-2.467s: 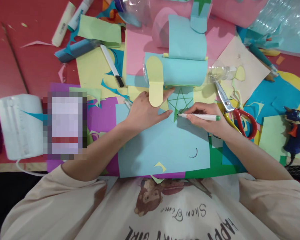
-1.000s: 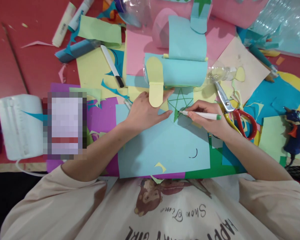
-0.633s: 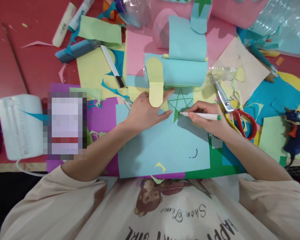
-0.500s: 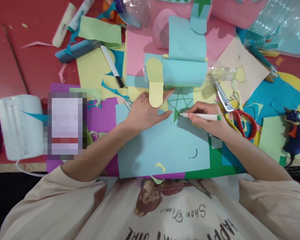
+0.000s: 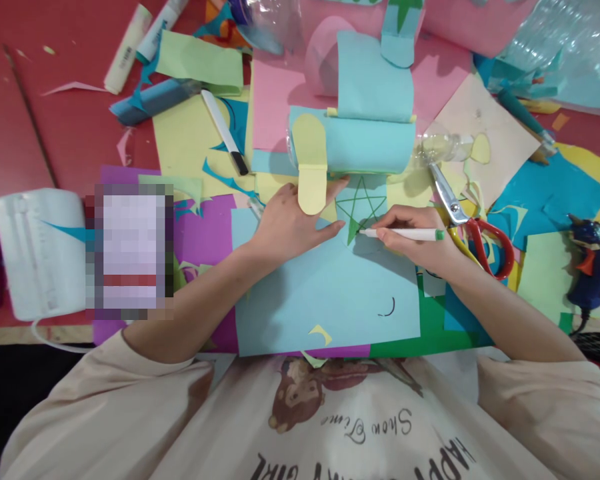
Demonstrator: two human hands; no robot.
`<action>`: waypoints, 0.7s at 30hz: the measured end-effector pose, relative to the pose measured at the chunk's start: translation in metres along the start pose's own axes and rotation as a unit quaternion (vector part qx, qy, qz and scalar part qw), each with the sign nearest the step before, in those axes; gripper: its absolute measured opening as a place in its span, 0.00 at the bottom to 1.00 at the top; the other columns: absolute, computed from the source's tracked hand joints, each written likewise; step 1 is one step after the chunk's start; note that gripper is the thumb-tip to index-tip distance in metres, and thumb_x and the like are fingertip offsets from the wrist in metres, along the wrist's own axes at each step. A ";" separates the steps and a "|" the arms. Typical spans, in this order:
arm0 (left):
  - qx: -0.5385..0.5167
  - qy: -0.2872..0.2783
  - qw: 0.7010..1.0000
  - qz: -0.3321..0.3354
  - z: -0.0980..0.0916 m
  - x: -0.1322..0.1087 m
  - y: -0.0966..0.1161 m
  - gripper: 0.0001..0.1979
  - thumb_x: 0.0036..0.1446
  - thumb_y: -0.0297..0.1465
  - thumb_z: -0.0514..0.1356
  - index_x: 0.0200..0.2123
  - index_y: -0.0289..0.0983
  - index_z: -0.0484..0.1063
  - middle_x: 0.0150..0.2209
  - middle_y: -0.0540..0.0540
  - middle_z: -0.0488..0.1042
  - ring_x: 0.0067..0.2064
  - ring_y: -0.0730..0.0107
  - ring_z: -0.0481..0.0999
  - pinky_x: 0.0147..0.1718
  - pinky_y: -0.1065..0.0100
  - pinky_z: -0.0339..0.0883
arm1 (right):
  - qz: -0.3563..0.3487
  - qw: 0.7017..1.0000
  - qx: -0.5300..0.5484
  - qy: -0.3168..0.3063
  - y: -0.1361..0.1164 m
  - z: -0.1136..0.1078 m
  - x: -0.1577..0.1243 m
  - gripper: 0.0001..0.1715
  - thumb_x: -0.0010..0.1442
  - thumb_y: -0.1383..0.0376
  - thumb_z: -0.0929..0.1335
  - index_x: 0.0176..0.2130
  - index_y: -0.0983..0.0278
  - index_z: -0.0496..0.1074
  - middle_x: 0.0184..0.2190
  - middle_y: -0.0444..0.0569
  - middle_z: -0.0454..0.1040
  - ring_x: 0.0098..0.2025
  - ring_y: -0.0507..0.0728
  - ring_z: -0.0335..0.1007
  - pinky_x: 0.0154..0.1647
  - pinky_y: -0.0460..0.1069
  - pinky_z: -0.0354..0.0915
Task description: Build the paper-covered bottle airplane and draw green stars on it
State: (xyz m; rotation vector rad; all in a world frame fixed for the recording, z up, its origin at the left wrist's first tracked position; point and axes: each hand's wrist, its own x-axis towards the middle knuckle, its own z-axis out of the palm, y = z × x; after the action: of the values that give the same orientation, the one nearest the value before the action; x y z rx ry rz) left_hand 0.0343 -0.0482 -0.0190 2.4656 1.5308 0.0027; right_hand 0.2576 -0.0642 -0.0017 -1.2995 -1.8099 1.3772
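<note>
My right hand (image 5: 414, 233) is closed around a white marker pen (image 5: 415, 234) with a green end. Its tip rests at the lower left point of a green star (image 5: 361, 203) outlined on light blue paper; that point is filled in green. My left hand (image 5: 297, 220) lies spread to the left of the star, fingers apart, its index fingertip by the lower edge of a bottle wrapped in light blue paper (image 5: 370, 143). A yellow paper strip (image 5: 312, 190) hanging from the bottle covers part of this hand. Beneath both hands lies a light blue sheet (image 5: 330, 293).
Red-and-yellow-handled scissors (image 5: 490, 250) lie just right of my right hand. A white-and-black pen (image 5: 225, 133) lies at upper left. A blue glue gun (image 5: 590, 267) sits far right, a white corded box (image 5: 43, 253) far left. Paper scraps surround the sheet.
The marker tip has shifted very slightly within the star's lower left point. My left hand and the wrapped bottle have stayed in place.
</note>
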 end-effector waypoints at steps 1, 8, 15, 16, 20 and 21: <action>-0.002 0.001 1.000 0.000 0.000 0.000 0.000 0.31 0.63 0.46 0.49 0.65 0.40 0.55 0.49 0.38 0.71 0.48 0.52 0.70 0.48 0.58 0.63 | -0.002 1.000 0.001 0.001 0.000 0.000 0.000 0.07 0.56 0.65 0.68 0.28 0.66 0.71 0.20 0.43 0.71 0.21 0.47 0.60 0.20 0.44 0.56; -0.021 0.001 1.000 -0.008 0.001 -0.001 -0.001 0.31 0.62 0.46 0.49 0.65 0.42 0.54 0.50 0.39 0.70 0.50 0.52 0.69 0.50 0.58 0.61 | -0.007 1.000 0.003 0.012 -0.001 -0.001 -0.001 0.08 0.57 0.65 0.68 0.28 0.66 0.70 0.20 0.41 0.68 0.21 0.46 0.59 0.21 0.44 0.54; -0.029 -0.010 0.999 -0.015 0.001 0.000 0.000 0.31 0.62 0.45 0.51 0.66 0.42 0.53 0.51 0.39 0.69 0.51 0.51 0.68 0.50 0.57 0.61 | -0.002 1.000 -0.001 0.020 0.001 0.000 -0.001 0.09 0.58 0.64 0.68 0.29 0.66 0.71 0.20 0.42 0.69 0.22 0.47 0.60 0.21 0.44 0.55; -0.028 -0.010 0.999 -0.016 0.000 0.000 0.000 0.31 0.62 0.45 0.51 0.66 0.42 0.53 0.51 0.39 0.69 0.51 0.51 0.68 0.50 0.57 0.61 | -0.001 1.000 -0.001 0.020 0.001 0.000 -0.001 0.09 0.58 0.63 0.68 0.29 0.66 0.71 0.20 0.42 0.69 0.22 0.47 0.60 0.21 0.44 0.55; -0.023 -0.004 1.000 -0.010 -0.001 0.000 0.000 0.30 0.62 0.45 0.49 0.65 0.43 0.54 0.51 0.39 0.70 0.50 0.51 0.69 0.50 0.57 0.61 | 0.006 1.000 -0.003 0.022 0.001 0.001 -0.001 0.09 0.58 0.63 0.68 0.28 0.66 0.70 0.20 0.42 0.69 0.22 0.47 0.61 0.21 0.44 0.55; -0.023 -0.003 1.000 -0.008 -0.001 0.000 0.000 0.30 0.62 0.45 0.49 0.65 0.43 0.55 0.50 0.39 0.70 0.50 0.51 0.69 0.49 0.57 0.62 | 0.006 1.000 -0.004 0.023 0.001 0.001 -0.001 0.09 0.58 0.63 0.68 0.28 0.66 0.70 0.21 0.42 0.69 0.22 0.47 0.61 0.21 0.44 0.55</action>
State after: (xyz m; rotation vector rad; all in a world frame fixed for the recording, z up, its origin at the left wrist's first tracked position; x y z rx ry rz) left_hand 0.0343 -0.0484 -0.0180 2.4153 1.5308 0.0260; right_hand 0.2574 -0.0653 -0.0027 -1.3377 -1.7810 1.3382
